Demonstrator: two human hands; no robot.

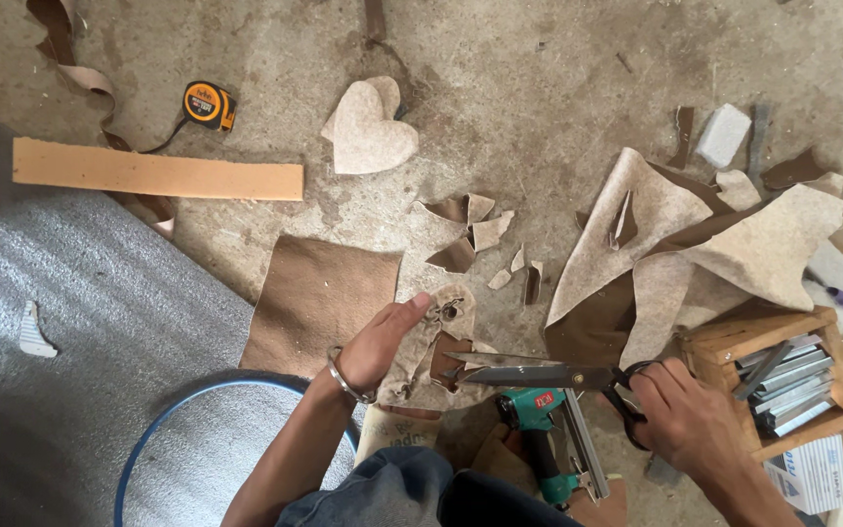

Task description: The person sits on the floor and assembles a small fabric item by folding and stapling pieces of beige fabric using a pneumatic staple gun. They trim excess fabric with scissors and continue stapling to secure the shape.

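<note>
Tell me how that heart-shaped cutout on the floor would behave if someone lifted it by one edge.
The heart-shaped cutout looks like thin felt-backed material, so it would probably droop rather than stay stiff; the big offcut of similar stuff already lies folded. It seems light for its size. Its fuzzy face should grip fingers, not slip, and lying flat, it cannot roll.

Soft, even daylight; sharp focus
</note>
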